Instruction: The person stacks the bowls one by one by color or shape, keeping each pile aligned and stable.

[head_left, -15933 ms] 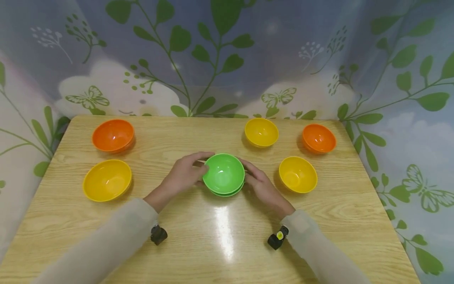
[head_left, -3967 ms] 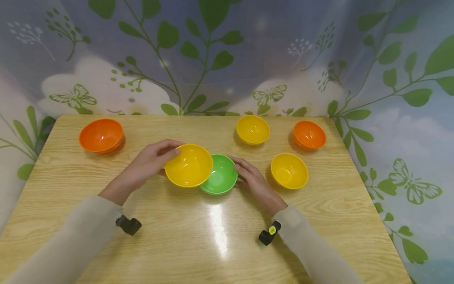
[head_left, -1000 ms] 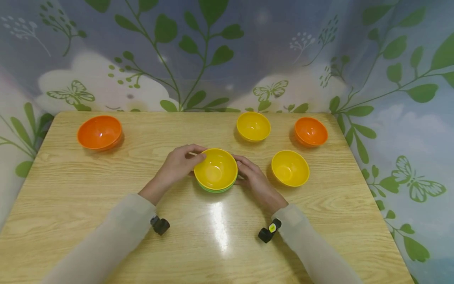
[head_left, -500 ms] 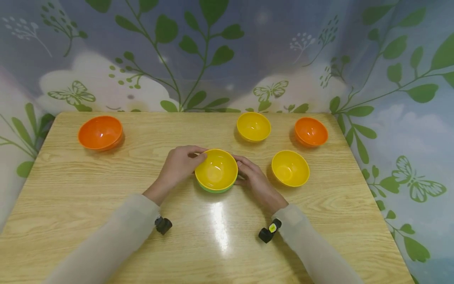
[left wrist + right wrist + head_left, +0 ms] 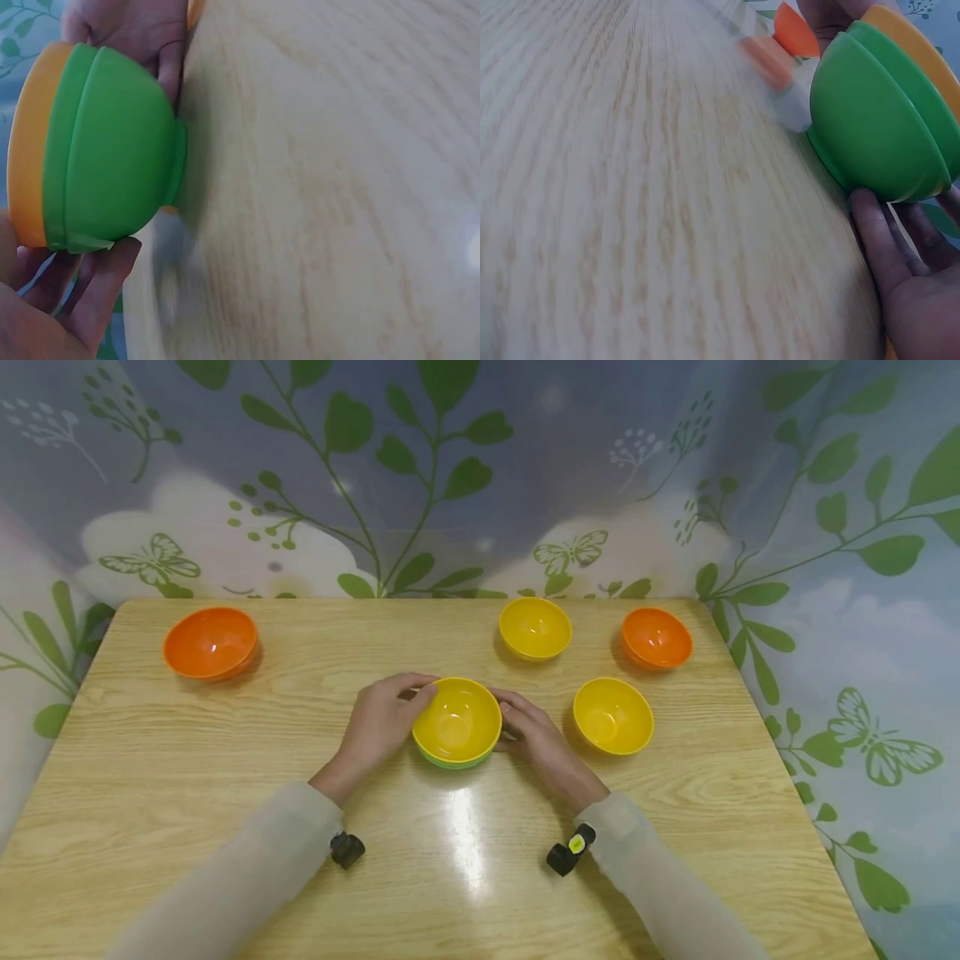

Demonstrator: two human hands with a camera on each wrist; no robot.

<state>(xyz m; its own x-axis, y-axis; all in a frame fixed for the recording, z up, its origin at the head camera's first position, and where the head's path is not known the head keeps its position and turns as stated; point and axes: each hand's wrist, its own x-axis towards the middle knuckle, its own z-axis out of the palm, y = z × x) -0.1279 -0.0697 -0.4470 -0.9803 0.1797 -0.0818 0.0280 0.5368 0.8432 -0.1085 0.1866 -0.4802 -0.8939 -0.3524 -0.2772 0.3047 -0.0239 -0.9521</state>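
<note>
A yellow bowl (image 5: 456, 718) sits nested in two green bowls (image 5: 120, 150), centre of the head view, between the fingers of both hands. The left hand (image 5: 381, 717) grips the stack's left side, thumb at the yellow rim, fingers against the green below. The right hand (image 5: 543, 742) holds the right side, fingers curved along the green. An orange bowl (image 5: 212, 643) stands on the counter (image 5: 187, 752), upper left.
</note>
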